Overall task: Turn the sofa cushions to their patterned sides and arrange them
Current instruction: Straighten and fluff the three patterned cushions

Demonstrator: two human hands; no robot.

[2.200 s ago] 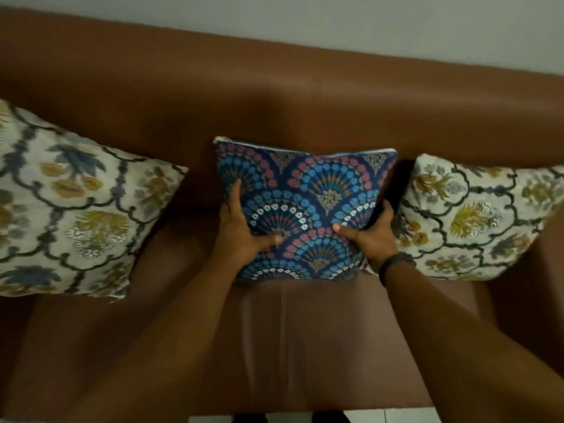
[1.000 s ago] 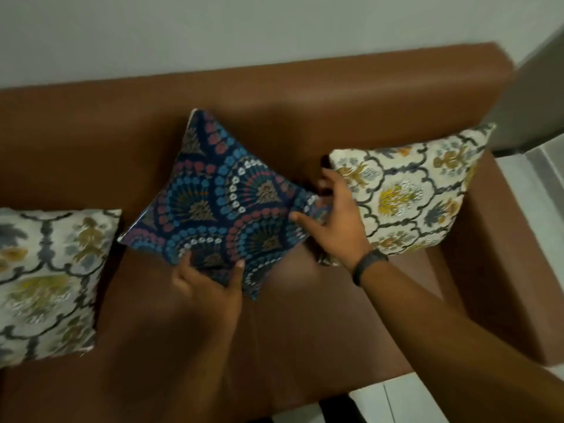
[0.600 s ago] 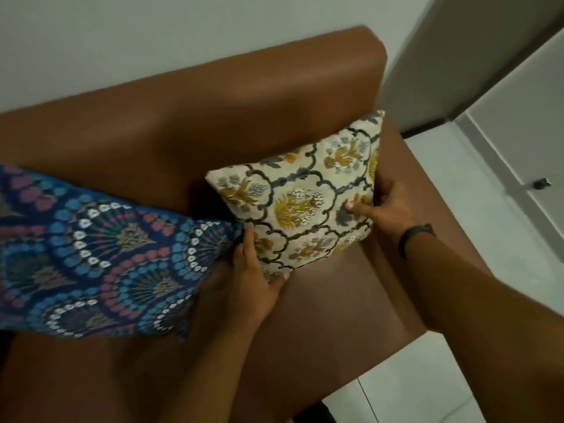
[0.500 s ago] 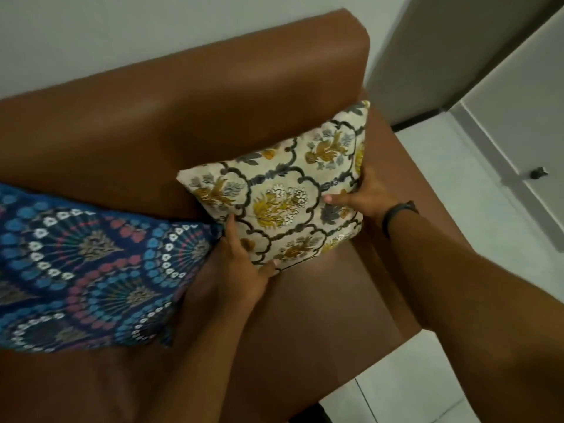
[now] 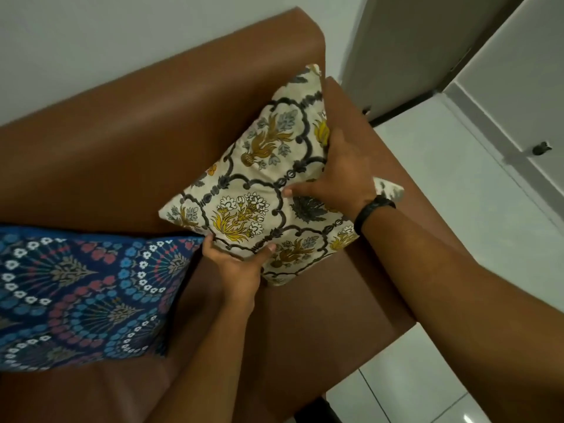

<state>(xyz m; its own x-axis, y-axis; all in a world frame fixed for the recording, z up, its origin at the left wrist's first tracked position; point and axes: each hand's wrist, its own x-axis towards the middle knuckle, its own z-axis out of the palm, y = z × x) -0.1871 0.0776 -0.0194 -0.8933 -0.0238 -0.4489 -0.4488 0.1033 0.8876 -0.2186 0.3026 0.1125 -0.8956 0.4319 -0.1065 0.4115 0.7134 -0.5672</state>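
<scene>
A cream floral cushion [image 5: 259, 190] stands tilted on one corner at the right end of the brown sofa [image 5: 128, 141], patterned side toward me. My left hand [image 5: 238, 264] grips its lower left edge, thumb on the front. My right hand [image 5: 338, 175] holds its right edge, fingers wrapped behind; a black band sits on that wrist. A blue fan-patterned cushion [image 5: 79, 297] lies against the backrest at the left, patterned side up, touching nothing but the sofa.
The sofa's right armrest [image 5: 390, 166] runs just behind the cream cushion. White floor tiles [image 5: 457, 184] and a door with a dark stop [image 5: 541, 148] lie to the right. A grey wall [image 5: 122, 41] rises behind the backrest.
Both hands left the blue cushion and took the cream cushion at the right end. In the last half second they lifted and rotated it onto a corner, toward the armrest.
</scene>
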